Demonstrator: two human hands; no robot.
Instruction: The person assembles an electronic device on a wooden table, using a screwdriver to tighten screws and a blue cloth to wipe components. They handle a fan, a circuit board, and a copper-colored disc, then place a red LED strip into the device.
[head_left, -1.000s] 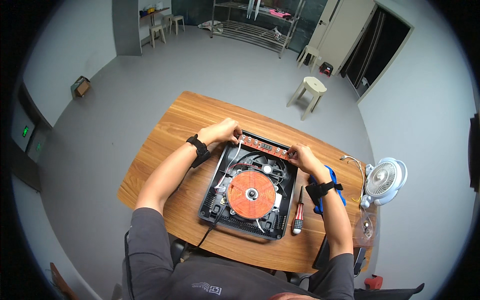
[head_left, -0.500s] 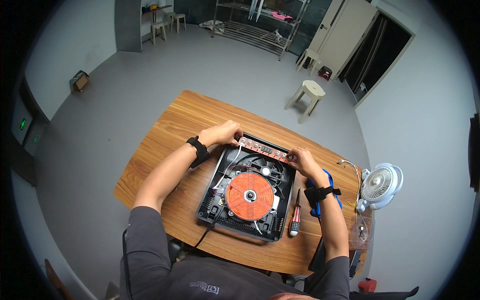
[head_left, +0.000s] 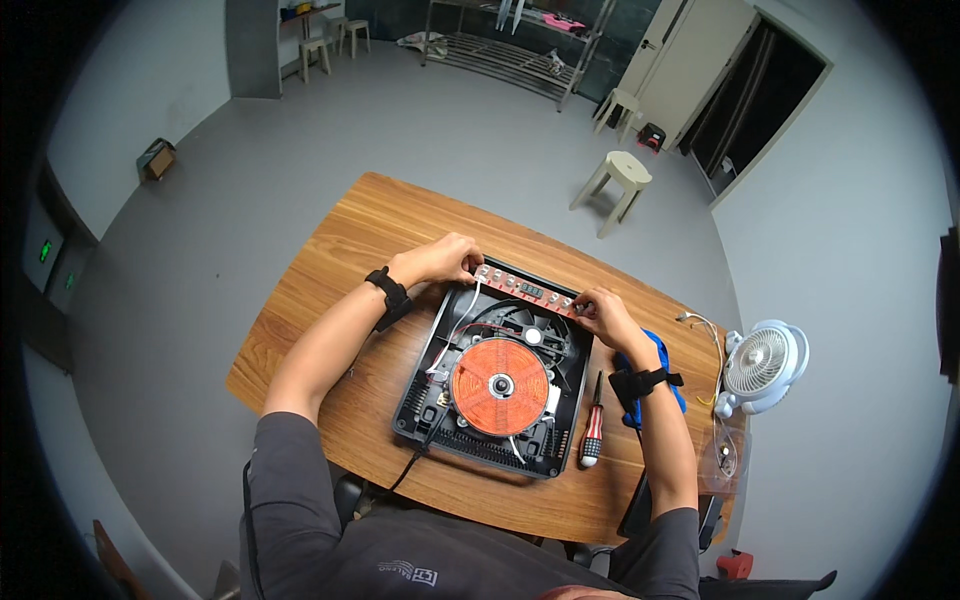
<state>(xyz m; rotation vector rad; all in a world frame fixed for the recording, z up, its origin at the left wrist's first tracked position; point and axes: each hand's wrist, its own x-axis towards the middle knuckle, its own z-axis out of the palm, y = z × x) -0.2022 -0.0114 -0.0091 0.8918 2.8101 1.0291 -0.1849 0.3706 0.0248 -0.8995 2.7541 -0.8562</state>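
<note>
An opened induction cooker [head_left: 410, 408] lies on the wooden table, its black housing showing a round copper coil [head_left: 478, 400], a fan and wiring. Along its far edge sits a narrow reddish control board [head_left: 512, 284] with buttons and a small dark display. The board's left end is pinched by my left hand [head_left: 447, 260], fingers closed. At the opposite end my right hand [head_left: 603, 314] has its fingers closed on the board too. From the left end of the board a white cable [head_left: 463, 322] runs down into the housing. Black straps circle both wrists.
Right of the housing lies a screwdriver [head_left: 593, 430] with a red, white and black handle. A blue item [head_left: 659, 352] is partly under my right forearm. A light-blue fan [head_left: 762, 368] and loose cables stand at the table's right edge. Beyond is a stool [head_left: 622, 174].
Both hands stay at the two ends of the control board, with only slight finger shifts. The whole view has moved a little.
</note>
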